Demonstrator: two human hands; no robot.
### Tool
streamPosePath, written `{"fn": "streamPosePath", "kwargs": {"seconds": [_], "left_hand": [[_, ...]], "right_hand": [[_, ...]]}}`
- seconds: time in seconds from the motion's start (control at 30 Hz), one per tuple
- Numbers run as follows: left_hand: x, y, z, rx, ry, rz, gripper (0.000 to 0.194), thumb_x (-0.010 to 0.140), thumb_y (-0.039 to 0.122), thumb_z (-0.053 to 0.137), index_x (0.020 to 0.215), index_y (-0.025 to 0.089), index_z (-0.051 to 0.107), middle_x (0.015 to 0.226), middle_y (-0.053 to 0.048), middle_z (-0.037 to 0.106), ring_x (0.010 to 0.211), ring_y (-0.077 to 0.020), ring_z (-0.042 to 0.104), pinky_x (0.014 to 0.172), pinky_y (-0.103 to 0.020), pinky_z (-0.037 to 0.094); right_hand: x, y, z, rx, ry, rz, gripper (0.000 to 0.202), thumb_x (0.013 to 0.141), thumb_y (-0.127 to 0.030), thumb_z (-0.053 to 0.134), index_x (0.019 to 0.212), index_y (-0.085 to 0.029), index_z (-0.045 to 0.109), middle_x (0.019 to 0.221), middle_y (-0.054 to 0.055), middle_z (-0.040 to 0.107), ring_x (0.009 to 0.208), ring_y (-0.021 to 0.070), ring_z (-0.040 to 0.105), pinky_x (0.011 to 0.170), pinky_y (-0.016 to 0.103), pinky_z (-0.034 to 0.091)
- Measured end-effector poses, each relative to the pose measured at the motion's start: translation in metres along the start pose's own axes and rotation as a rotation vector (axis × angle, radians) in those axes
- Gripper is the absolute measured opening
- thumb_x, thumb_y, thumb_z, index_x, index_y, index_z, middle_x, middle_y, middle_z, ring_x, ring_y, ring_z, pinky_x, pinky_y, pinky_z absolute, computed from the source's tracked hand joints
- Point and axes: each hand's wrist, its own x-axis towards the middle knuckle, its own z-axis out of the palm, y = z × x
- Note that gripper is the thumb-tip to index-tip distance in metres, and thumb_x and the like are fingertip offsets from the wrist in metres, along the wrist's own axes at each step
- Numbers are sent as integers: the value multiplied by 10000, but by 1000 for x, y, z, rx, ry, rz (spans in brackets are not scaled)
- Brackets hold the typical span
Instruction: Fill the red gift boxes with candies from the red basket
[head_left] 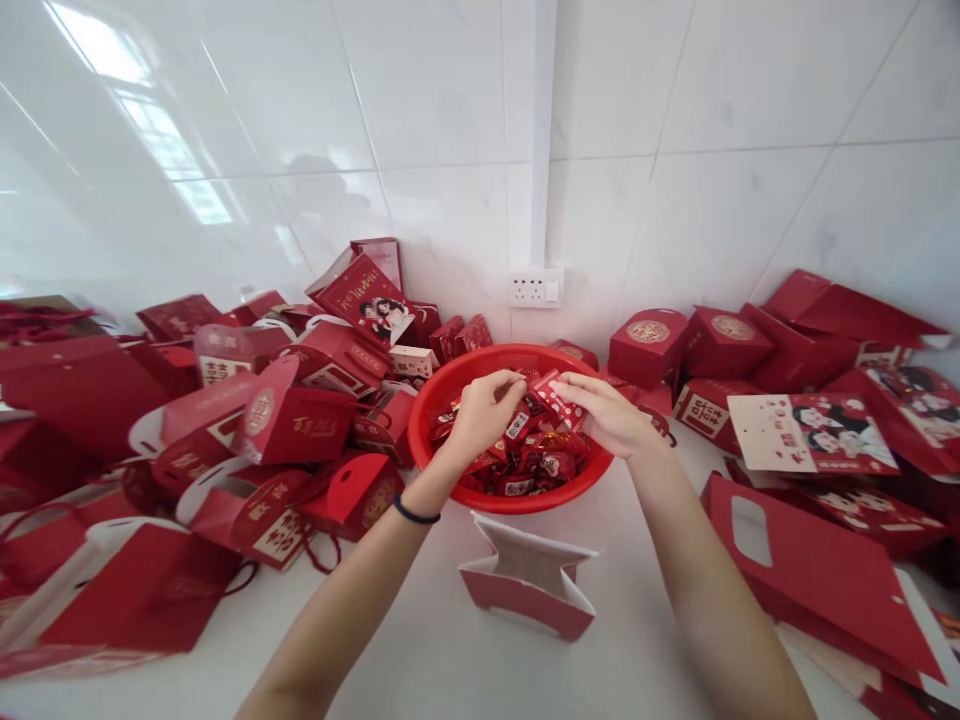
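A round red plastic basket (424, 455) holds many red-wrapped candies (517, 450). Over its left half is my left hand (486, 408), its thumb and fingertips closed together; whatever they hold, if anything, is too small to make out. My right hand (606, 412), at the basket's right side, grips a red packet with white dots (559, 402) between thumb and fingers. Nearer to me, between my forearms, a red paper box (525, 603) stands on the white table with its top open and its pale inside showing.
Piles of red boxes (300, 425) crowd the table's left side. More red boxes (649, 345) and flat red cartons (821, 570) lie at the right. Behind the basket rises a white tiled wall (450, 220) with a socket (535, 288).
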Motion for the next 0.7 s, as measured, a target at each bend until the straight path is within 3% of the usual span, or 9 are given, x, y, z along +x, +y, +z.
{"fn": "streamPosePath", "kwargs": {"seconds": [0.2, 0.33, 0.43, 0.57, 0.7], "left_hand": [[-11, 0, -6, -188, -32, -53, 321, 873, 431, 661, 948, 142, 778, 897, -81, 802, 807, -216, 733, 743, -298, 587], [-21, 4, -16, -218, -37, -68, 416, 846, 493, 700, 1057, 140, 760, 984, -98, 805, 859, -221, 739, 805, -316, 601], [-26, 9, -32, -123, -91, -57, 383, 859, 467, 690, 1054, 144, 758, 1002, -94, 803, 878, -218, 738, 814, -299, 588], [-33, 13, -59, 90, -235, -37, 286, 903, 395, 630, 946, 158, 784, 948, -66, 804, 818, -198, 716, 751, -260, 552], [-38, 13, -75, 223, -526, -43, 225, 903, 315, 621, 887, 183, 803, 855, -31, 804, 747, -177, 708, 703, -233, 521]], "right_hand": [[0, 0, 8, 2, -32, -25, 447, 586, -534, 953, 842, -230, 749, 814, -11, 741, 669, 165, 679, 587, 297, 596], [-1, -1, 10, -23, 52, -66, 435, 570, -528, 954, 799, -226, 738, 774, -30, 732, 668, 140, 662, 585, 245, 561], [-2, -3, 8, -68, 146, -83, 394, 604, -517, 926, 733, -220, 701, 683, -37, 691, 605, 134, 612, 522, 240, 514], [-4, -6, 2, -95, 207, -82, 361, 692, -517, 860, 765, -205, 694, 598, -33, 642, 490, 124, 542, 427, 245, 441], [-5, -9, -1, -102, 187, -64, 405, 752, -558, 825, 818, -191, 665, 620, -4, 667, 458, 117, 551, 383, 225, 416]]}}
